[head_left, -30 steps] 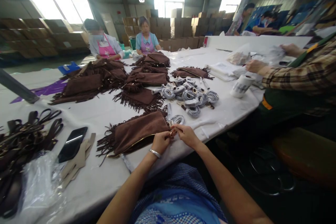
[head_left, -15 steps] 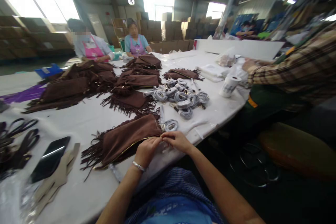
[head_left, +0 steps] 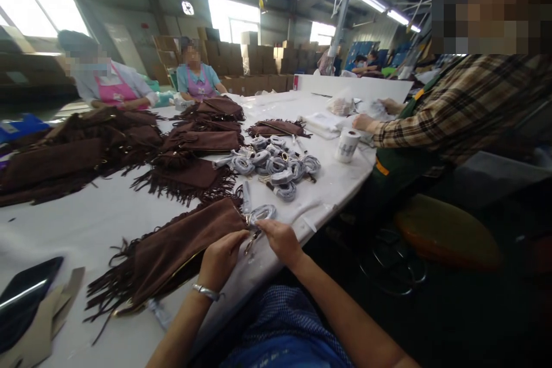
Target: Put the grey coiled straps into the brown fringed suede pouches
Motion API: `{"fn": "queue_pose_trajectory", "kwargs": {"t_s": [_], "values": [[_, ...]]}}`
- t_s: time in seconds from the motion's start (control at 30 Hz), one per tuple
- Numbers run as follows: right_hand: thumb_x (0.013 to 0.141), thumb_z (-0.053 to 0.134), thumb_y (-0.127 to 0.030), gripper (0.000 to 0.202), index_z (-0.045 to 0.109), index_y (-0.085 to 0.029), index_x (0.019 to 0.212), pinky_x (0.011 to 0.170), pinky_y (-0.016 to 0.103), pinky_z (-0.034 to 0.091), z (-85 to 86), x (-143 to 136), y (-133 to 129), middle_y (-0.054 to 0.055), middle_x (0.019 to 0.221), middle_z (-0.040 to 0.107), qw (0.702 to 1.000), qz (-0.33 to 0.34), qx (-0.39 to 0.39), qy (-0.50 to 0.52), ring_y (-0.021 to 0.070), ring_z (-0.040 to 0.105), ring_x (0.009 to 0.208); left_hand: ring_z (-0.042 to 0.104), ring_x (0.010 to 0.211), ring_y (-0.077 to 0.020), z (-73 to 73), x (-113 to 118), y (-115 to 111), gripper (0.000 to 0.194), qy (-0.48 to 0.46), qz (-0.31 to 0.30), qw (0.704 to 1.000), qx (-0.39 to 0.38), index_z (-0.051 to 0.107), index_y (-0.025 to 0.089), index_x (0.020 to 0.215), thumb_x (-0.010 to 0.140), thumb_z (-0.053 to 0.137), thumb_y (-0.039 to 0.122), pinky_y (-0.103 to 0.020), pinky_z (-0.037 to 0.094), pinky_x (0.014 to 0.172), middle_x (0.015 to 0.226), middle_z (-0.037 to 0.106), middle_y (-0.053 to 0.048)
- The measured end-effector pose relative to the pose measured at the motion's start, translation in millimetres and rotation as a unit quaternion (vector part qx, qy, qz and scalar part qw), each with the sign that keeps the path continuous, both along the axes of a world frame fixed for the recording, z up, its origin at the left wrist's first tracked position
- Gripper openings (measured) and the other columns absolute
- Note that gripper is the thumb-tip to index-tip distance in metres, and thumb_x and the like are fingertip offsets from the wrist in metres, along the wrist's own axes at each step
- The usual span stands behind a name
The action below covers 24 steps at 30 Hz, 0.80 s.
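A brown fringed bag (head_left: 185, 247) lies at the table's front edge, its gold zipper side facing me. My left hand (head_left: 224, 259) is closed at the bag's right end, thumb and fingers pinched on its edge. My right hand (head_left: 279, 241) is closed on a strap (head_left: 263, 213), coiled and wrapped in pale film, beside that end. Between my hands hangs a metal snap hook (head_left: 250, 243). Whether the hook is joined to the bag is hidden by my fingers.
Beyond the bag lie a heap of wrapped straps (head_left: 280, 167) and several brown fringed bags (head_left: 202, 141). A phone (head_left: 28, 299) rests on the left, a white roll (head_left: 347, 145) to the right. Co-workers sit across the table; another person in a plaid sleeve (head_left: 414, 121) stands at right.
My view has turned to the right. My hands have drawn slightly apart from their fingertip-to-fingertip pinch, and the snap hook now shows between them. My right hand has come to the coiled strap.
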State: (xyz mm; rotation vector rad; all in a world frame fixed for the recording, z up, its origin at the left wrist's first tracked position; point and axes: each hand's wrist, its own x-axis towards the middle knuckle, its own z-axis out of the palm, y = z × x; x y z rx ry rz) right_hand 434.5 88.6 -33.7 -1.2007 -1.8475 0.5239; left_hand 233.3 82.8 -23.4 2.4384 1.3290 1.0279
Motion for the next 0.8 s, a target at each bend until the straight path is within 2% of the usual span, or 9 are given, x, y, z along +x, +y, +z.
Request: {"fn": "queue_pose_trajectory", "kwargs": {"t_s": [0.07,0.13,0.2,0.33,0.43,0.53,0.6,0.67,0.8], "values": [[0.095,0.05,-0.034,0.028,0.068,-0.025,0.114,0.072,0.025,0.053,-2.3,-4,2,0.003,0.091,0.075,0.994,0.045,-0.061,0.082,0.0148,0.067,0.067,0.072,0.09,-0.0195,-0.7,4,-2,0.022,-0.041,0.02,0.999,-0.019,0.068,0.024,0.107,0.091,0.053,0.023,-0.03,0.058,0.081,0.103,0.075,-0.003],[0.091,0.057,-0.039,0.026,0.071,-0.025,0.108,0.064,0.024,0.052,-5.1,-8,5,-0.001,0.076,0.073,0.98,0.087,-0.116,0.134,0.0122,0.062,0.054,0.072,0.089,-0.0189,-0.7,6,-3,0.022,-0.076,0.04,0.995,-0.044,0.066,0.025,0.109,0.09,0.056,0.026,-0.029,0.058,0.08,0.101,0.075,-0.001],[0.087,0.062,-0.041,0.024,0.073,-0.024,0.1,0.063,0.023,0.051,-7.5,-11,6,-0.002,0.071,0.071,0.973,0.112,-0.135,0.152,0.0116,0.061,0.053,0.072,0.087,-0.0181,-0.1,7,-4,0.024,-0.102,0.05,0.991,-0.066,0.065,0.025,0.111,0.088,0.059,0.027,-0.028,0.058,0.08,0.097,0.076,0.0],[0.084,0.065,-0.036,0.019,0.074,-0.021,0.092,0.06,0.022,0.05,-10.3,-14,9,-0.003,0.063,0.067,0.972,0.087,-0.154,0.153,0.0121,0.061,0.053,0.072,0.089,-0.0172,3.2,-6,-15,0.025,-0.095,0.035,0.992,-0.077,0.064,0.022,0.113,0.089,0.057,0.026,-0.028,0.057,0.084,0.1,0.075,-0.002],[0.087,0.06,-0.027,0.018,0.073,-0.02,0.098,0.063,0.023,0.05,-11.0,-16,9,0.0,0.072,0.07,0.981,0.089,-0.133,0.107,0.0111,0.061,0.054,0.07,0.092,-0.0201,6.5,-30,-29,0.022,0.034,0.037,0.998,-0.041,0.068,0.022,0.107,0.092,0.053,0.025,-0.034,0.057,0.086,0.105,0.074,-0.005],[0.09,0.054,-0.02,0.02,0.072,-0.02,0.1,0.077,0.026,0.05,-11.0,-19,7,0.003,0.087,0.071,0.993,0.102,-0.065,0.013,0.0133,0.064,0.072,0.066,0.103,-0.0232,7.2,-52,-33,0.029,0.146,0.037,0.989,0.001,0.069,0.022,0.108,0.09,0.048,0.013,-0.039,0.054,0.091,0.114,0.071,-0.007],[0.092,0.053,-0.019,0.018,0.07,-0.02,0.097,0.084,0.027,0.047,-10.3,-22,6,0.004,0.093,0.069,0.993,0.095,-0.04,-0.049,0.016,0.064,0.087,0.062,0.112,-0.023,5.4,-60,-25,0.041,0.16,0.045,0.986,0.015,0.066,0.021,0.117,0.086,0.045,0.005,-0.04,0.051,0.097,0.123,0.067,-0.009],[0.094,0.051,-0.02,0.017,0.068,-0.021,0.096,0.084,0.027,0.045,-8.5,-26,4,0.004,0.097,0.068,0.991,0.078,-0.04,-0.1,0.017,0.062,0.092,0.064,0.109,-0.0214,3.1,-62,-10,0.044,0.167,0.073,0.983,-0.007,0.064,0.021,0.121,0.085,0.045,0.005,-0.036,0.051,0.096,0.123,0.067,-0.008],[0.096,0.048,-0.024,0.016,0.064,-0.023,0.098,0.076,0.025,0.044,-1.1,-35,1,0.003,0.099,0.066,0.986,0.042,-0.047,-0.157,0.0166,0.062,0.088,0.071,0.085,-0.0217,4.5,-59,23,0.032,0.189,0.141,0.969,-0.069,0.07,0.025,0.11,0.088,0.049,0.016,-0.031,0.055,0.079,0.096,0.076,-0.007]]}}
